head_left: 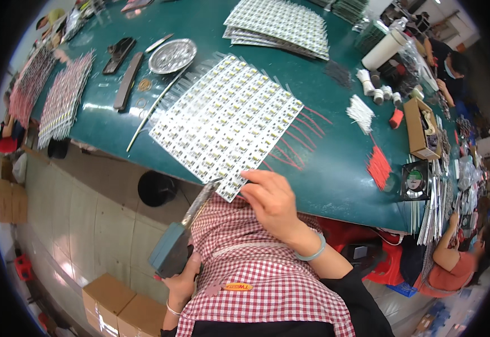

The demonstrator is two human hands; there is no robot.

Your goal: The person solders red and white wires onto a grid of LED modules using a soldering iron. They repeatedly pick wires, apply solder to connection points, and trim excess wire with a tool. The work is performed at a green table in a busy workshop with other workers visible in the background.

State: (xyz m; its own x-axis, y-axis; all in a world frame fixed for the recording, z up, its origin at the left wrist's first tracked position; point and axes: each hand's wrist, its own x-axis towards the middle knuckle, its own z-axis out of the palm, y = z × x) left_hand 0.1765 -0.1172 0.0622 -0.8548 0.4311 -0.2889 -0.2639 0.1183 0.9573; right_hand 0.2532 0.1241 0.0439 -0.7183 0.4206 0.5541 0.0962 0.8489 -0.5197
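Checked apron [278,283]: red and white squares, nearest of all, on the person at work (a small orange patch sits on its front).
Left hand [182,281]: its fingers are wrapped round the handle of a gun-shaped tool [169,249], beside the left of the apron.
Tool tip [217,183]: thin, and right at the near corner of the white sheet (I cannot tell if they touch).
White sheet [228,121]: lies flat on the green worktop [335,194], with lots of tiny yellow and dark bits in rows. Its near corner pokes out past the near edge, over the apron.
Right hand [276,205]: comes in from the right, thumb and pointing finger close together at the sheet's right edge. I cannot tell if they pinch a wire or just hold the sheet still.
Red wires [301,140]: stick out of the sheet's right side in a row.
Step now: my guess is that a wire is being fixed on at the near corner.
Next move: seems to need a still right hand and the tip set on one tiny spot, well away from the fingers.
More wires: a red bundle [379,168] lies to the right, with a white bundle [360,114] farther off.
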